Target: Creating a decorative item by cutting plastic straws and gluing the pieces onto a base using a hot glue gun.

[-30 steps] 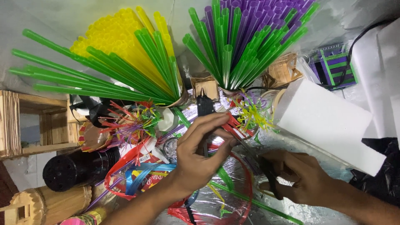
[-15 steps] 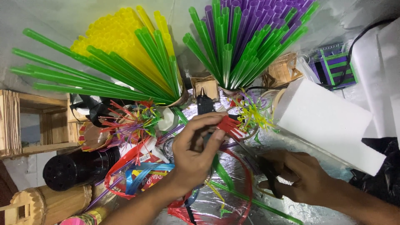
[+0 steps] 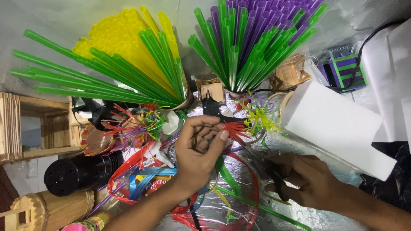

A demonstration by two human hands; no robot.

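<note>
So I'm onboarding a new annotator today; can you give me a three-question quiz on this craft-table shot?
1. True or false: the left hand pinches a red straw piece with fringed end.
2. What does the right hand hold? A) black scissors B) glue gun C) foam block
3. Which colour straws share the cup with the purple straws?

Key: 1 true. 2 A, the black scissors. 3 green.

Crinkled silver foil covers the tabletop; pale wall behind, possibly sheeted; even, soft light overhead.
</note>
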